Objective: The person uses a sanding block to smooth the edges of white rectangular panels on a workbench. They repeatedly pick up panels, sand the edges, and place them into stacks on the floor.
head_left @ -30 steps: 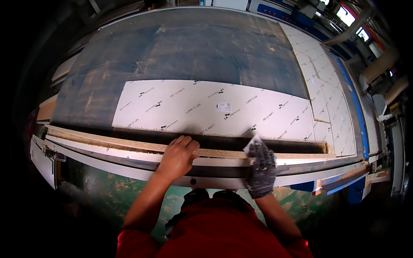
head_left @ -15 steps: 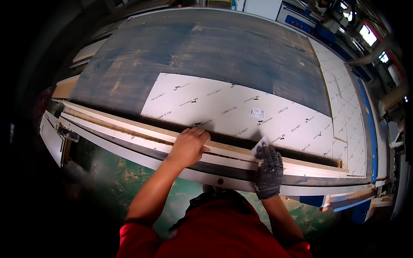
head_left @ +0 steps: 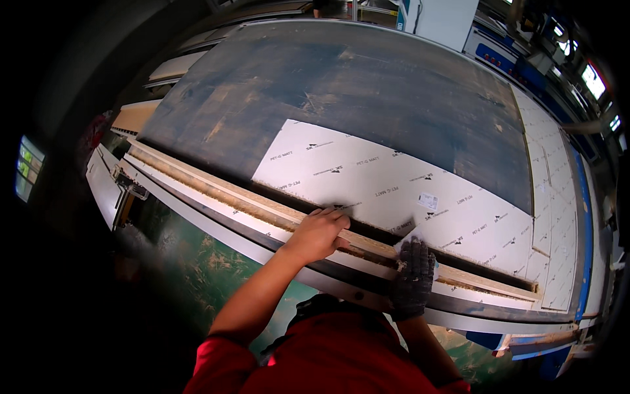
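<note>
My bare left hand (head_left: 319, 235) is closed over a long, narrow board strip (head_left: 266, 205), its fingers curled across the far edge. This strip has a raw, brownish edge and runs along the near side of a large dark table. My right hand (head_left: 413, 279) wears a dark, dusty glove and is closed on a small white piece (head_left: 412, 238), perhaps paper or cloth, pressed to the same strip. A second white strip (head_left: 216, 207) lies nearer me, with brown dust along the gap. Beyond a dark gap lies a white printed panel (head_left: 354, 161) with a small label.
The dark, scuffed tabletop (head_left: 262, 85) stretches away behind the panel. More white printed boards (head_left: 561, 223) lie along the right side beside a blue edge (head_left: 584, 236). A pale rail (head_left: 223, 236) borders the table's near side, above a dusty green floor (head_left: 197, 262). Machinery stands at the far right.
The view has turned, so the table and panel sit further right and lower. More of the brown gap between the two strips shows by my gloved hand. Both hands keep their holds.
</note>
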Action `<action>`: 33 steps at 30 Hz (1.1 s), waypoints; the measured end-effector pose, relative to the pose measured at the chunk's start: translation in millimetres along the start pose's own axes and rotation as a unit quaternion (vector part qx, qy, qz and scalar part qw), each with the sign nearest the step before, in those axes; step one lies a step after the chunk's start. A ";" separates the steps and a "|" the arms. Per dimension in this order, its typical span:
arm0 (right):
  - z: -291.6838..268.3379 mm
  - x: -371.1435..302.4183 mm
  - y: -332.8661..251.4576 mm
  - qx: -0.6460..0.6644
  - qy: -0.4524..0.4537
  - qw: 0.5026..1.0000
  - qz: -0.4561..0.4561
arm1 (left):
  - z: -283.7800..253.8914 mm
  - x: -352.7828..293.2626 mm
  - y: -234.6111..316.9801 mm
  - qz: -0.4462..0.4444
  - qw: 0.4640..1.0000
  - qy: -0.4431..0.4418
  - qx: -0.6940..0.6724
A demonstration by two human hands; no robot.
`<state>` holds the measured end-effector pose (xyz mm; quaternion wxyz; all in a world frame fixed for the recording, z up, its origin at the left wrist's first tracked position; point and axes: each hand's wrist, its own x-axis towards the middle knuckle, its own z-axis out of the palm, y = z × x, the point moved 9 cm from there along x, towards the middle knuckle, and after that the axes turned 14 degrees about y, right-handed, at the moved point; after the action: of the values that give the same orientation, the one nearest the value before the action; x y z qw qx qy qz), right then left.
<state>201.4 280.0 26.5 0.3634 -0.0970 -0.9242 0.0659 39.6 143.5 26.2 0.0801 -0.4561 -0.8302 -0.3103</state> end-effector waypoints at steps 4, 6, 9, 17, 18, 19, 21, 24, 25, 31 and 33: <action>22.2 8.6 -40.3 0.026 -0.036 0.999 -0.013 | -49.3 -31.8 -33.2 -0.045 0.997 0.049 0.031; 35.3 14.2 -64.5 0.031 -0.050 0.998 -0.014 | -97.8 -56.0 -49.2 -0.067 0.986 0.140 0.065; 62.9 24.3 -109.8 0.023 -0.063 0.998 -0.022 | -161.2 -121.6 -90.2 -0.152 0.962 0.208 0.090; 146.9 72.6 -305.9 0.031 -0.090 0.992 -0.079 | -289.6 -384.2 -213.4 -0.350 0.885 0.289 0.104; 158.0 77.6 -324.4 0.034 -0.075 0.994 -0.076 | -299.1 -413.6 -225.4 -0.372 0.880 0.279 0.099; 174.4 83.7 -342.1 0.041 -0.051 0.995 -0.076 | -310.7 -438.0 -238.5 -0.390 0.873 0.276 0.097; 203.7 99.1 -387.4 0.028 -0.046 0.995 -0.080 | -342.3 -480.8 -256.9 -0.410 0.864 0.278 0.091; 248.4 115.3 -461.0 0.046 -0.052 0.994 -0.088 | -386.8 -527.9 -287.3 -0.436 0.848 0.289 0.087; 260.8 121.5 -485.3 0.057 -0.055 0.993 -0.091 | -401.2 -538.3 -299.5 -0.442 0.843 0.295 0.086; 348.7 158.7 -645.4 0.062 -0.056 0.990 -0.117 | -458.6 -573.1 -381.8 -0.474 0.816 0.326 0.061; 377.3 175.4 -694.6 0.068 -0.073 0.989 -0.110 | -469.5 -588.8 -412.5 -0.471 0.816 0.329 0.060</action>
<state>-273.8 -375.0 1.4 0.3060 0.0350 -0.9467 0.0947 -27.5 -710.7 -28.1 0.2198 0.1258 -0.8848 -0.3911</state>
